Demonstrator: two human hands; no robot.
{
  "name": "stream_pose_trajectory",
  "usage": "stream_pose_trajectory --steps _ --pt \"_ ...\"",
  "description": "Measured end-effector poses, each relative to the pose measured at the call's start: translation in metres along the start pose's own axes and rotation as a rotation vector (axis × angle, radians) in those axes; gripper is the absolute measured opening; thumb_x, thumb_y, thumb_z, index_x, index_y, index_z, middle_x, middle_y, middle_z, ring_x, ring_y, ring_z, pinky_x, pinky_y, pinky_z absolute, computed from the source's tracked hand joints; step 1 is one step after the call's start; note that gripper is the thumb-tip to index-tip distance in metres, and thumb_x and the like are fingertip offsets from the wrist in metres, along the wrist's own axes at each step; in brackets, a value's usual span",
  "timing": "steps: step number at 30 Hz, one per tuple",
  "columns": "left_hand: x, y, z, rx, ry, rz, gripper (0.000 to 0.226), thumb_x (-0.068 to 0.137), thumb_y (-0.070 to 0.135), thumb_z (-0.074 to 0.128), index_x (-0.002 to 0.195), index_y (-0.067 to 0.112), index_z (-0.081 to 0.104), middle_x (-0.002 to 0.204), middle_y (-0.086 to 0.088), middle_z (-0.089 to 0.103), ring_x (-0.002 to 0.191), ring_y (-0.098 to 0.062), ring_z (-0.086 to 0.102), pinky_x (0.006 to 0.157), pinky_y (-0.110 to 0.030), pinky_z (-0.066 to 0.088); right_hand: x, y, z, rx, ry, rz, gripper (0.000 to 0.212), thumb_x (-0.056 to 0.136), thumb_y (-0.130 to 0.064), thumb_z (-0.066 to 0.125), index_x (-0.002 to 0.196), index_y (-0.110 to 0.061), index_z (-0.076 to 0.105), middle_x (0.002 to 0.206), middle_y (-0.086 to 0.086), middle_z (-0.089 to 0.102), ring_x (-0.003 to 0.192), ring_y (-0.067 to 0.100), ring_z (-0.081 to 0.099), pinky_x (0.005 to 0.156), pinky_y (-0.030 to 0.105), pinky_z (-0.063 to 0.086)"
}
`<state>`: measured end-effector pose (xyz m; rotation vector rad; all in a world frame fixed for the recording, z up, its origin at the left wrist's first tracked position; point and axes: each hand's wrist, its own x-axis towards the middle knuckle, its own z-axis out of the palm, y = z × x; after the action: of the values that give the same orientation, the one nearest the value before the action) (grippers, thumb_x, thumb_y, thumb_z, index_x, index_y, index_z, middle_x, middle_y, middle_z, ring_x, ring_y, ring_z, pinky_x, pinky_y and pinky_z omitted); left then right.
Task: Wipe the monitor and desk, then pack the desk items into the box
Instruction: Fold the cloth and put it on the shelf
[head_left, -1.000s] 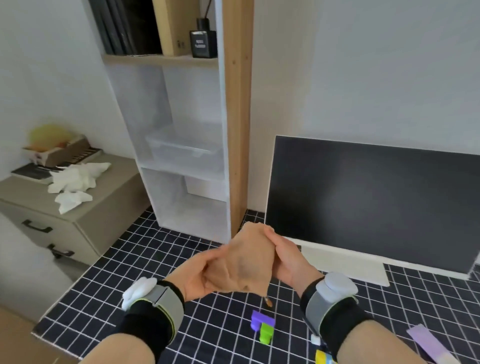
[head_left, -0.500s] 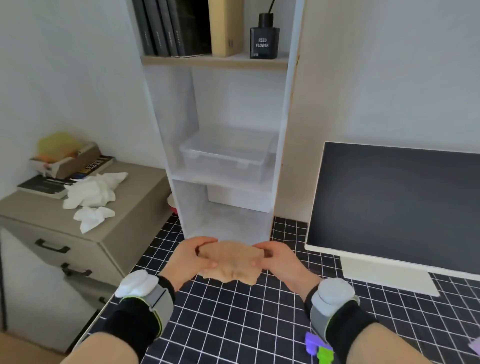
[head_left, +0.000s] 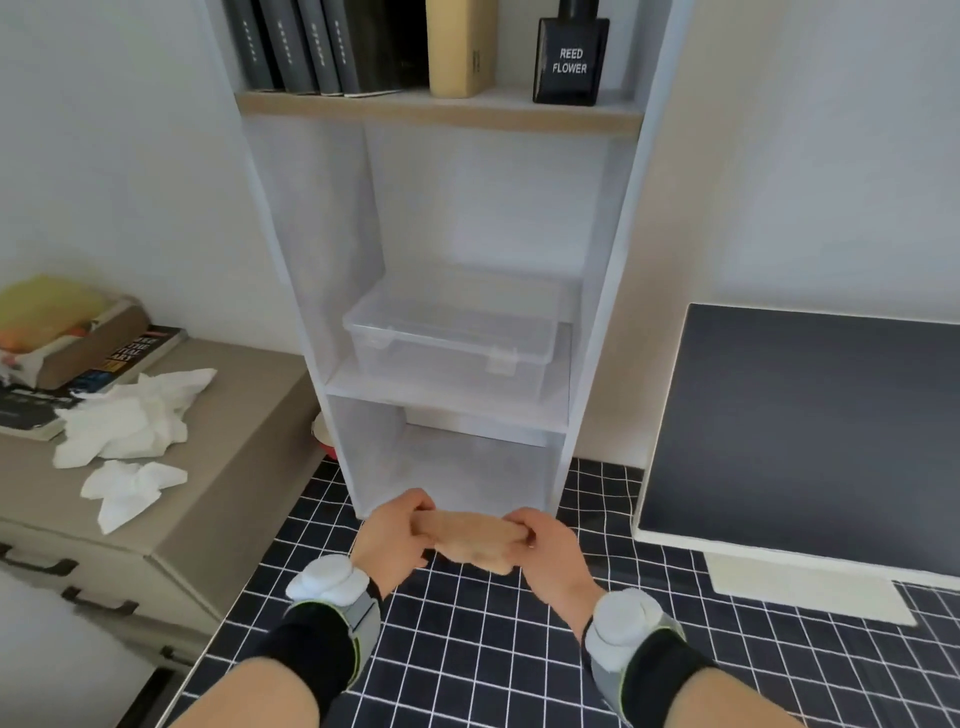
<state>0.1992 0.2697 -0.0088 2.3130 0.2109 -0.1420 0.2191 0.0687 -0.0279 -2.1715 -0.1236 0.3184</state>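
Both hands hold a crumpled tan cloth (head_left: 475, 540) just above the black grid-patterned desk (head_left: 467, 649). My left hand (head_left: 392, 535) grips its left end and my right hand (head_left: 548, 548) grips its right end, in front of the white shelf unit's bottom opening. A clear plastic box (head_left: 449, 338) with a latched lid sits on the shelf's middle level. The dark-screened monitor (head_left: 810, 431) on its white stand is at the right, its right part cut off by the frame edge.
The white shelf unit (head_left: 592, 312) stands on the desk's back edge, holding books (head_left: 322, 47) and a black reed diffuser bottle (head_left: 570, 57) on top. A beige drawer cabinet (head_left: 208, 493) at the left carries crumpled white tissues (head_left: 130, 421) and stacked books (head_left: 78, 364).
The view swung left and closer to the shelf, so the coloured desk items left the frame. Both hands gathered the hanging cloth into a tighter bundle and carried it toward the shelf's base.
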Motion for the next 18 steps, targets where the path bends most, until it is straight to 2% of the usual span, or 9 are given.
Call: stream_pose_trajectory --steps 2,4,6,8,10,13,14,16,18 --pt "0.016 0.003 -0.002 0.025 0.063 0.100 0.037 0.083 0.001 0.062 0.109 0.026 0.055 0.112 0.002 0.063 0.094 -0.011 0.063 0.089 -0.034 0.055 0.009 -0.011 -0.002 -0.090 0.100 -0.092 0.035 0.089 0.002 0.048 0.116 -0.017 0.060 0.108 -0.004 0.058 0.098 0.012 0.058 0.079 0.002 0.039" --pt "0.035 0.004 -0.003 0.019 0.044 0.190 0.053 0.081 -0.001 0.063 0.125 0.024 0.049 0.139 0.001 0.050 0.122 -0.012 0.050 0.109 -0.030 0.038 0.024 -0.012 -0.002 -0.196 0.086 -0.183 0.047 0.090 0.002 0.048 0.134 -0.015 0.047 0.135 0.002 0.045 0.128 0.021 0.047 0.106 0.010 0.029" --pt "0.048 0.003 -0.003 0.132 -0.046 0.208 0.066 0.083 0.001 0.062 0.142 0.018 0.037 0.155 -0.003 0.029 0.138 -0.019 0.036 0.114 -0.024 0.025 0.035 -0.006 -0.001 -0.399 -0.040 -0.231 0.064 0.092 0.000 0.048 0.150 -0.012 0.024 0.158 0.007 0.016 0.149 0.030 0.009 0.116 0.022 -0.001" --pt "0.049 0.001 -0.002 0.309 -0.165 0.177 0.071 0.089 0.008 0.058 0.150 0.013 0.021 0.161 -0.005 0.012 0.147 -0.021 0.018 0.116 -0.023 0.014 0.037 0.003 0.001 -0.587 -0.187 -0.231 0.071 0.094 -0.001 0.046 0.154 -0.009 0.009 0.162 0.009 0.002 0.149 0.032 -0.008 0.114 0.025 -0.007" --pt "0.046 -0.004 0.000 0.335 -0.197 0.147 0.066 0.095 0.012 0.052 0.150 0.012 0.017 0.161 -0.004 0.011 0.149 -0.020 0.008 0.117 -0.023 0.008 0.034 0.007 -0.001 -0.563 -0.320 -0.167 0.066 0.096 -0.002 0.042 0.154 -0.010 0.012 0.162 0.009 0.008 0.150 0.028 0.001 0.117 0.024 0.001" --pt "0.037 -0.007 -0.007 0.156 0.014 0.105 0.046 0.095 0.014 0.052 0.139 0.016 0.040 0.146 -0.006 0.043 0.134 -0.022 0.043 0.109 -0.027 0.031 0.028 0.001 -0.010 -0.445 -0.294 -0.186 0.048 0.100 -0.011 0.040 0.147 -0.017 0.036 0.155 0.004 0.035 0.144 0.020 0.029 0.117 0.022 0.014" --pt "0.035 -0.003 -0.012 0.099 0.138 0.125 0.035 0.095 0.016 0.052 0.130 0.020 0.049 0.133 -0.003 0.054 0.119 -0.020 0.055 0.101 -0.029 0.042 0.027 -0.004 -0.014 -0.413 -0.209 -0.205 0.042 0.100 -0.017 0.041 0.141 -0.021 0.046 0.146 0.004 0.048 0.134 0.019 0.044 0.116 0.027 0.026" --pt "0.027 0.018 -0.028 0.007 0.439 0.199 0.021 0.095 0.020 0.051 0.116 0.020 0.055 0.111 0.002 0.062 0.090 -0.013 0.061 0.082 -0.031 0.051 0.021 -0.026 -0.025 -0.301 0.044 -0.271 0.029 0.099 -0.025 0.046 0.125 -0.025 0.059 0.114 0.000 0.069 0.101 0.017 0.065 0.095 0.035 0.050" --pt "0.023 0.043 -0.047 -0.096 0.688 0.314 0.024 0.094 0.020 0.052 0.116 0.011 0.052 0.110 0.002 0.054 0.091 -0.015 0.056 0.081 -0.031 0.048 0.015 -0.050 -0.034 -0.123 0.291 -0.370 0.022 0.097 -0.023 0.053 0.117 -0.021 0.061 0.101 -0.006 0.069 0.087 0.008 0.065 0.082 0.027 0.054"
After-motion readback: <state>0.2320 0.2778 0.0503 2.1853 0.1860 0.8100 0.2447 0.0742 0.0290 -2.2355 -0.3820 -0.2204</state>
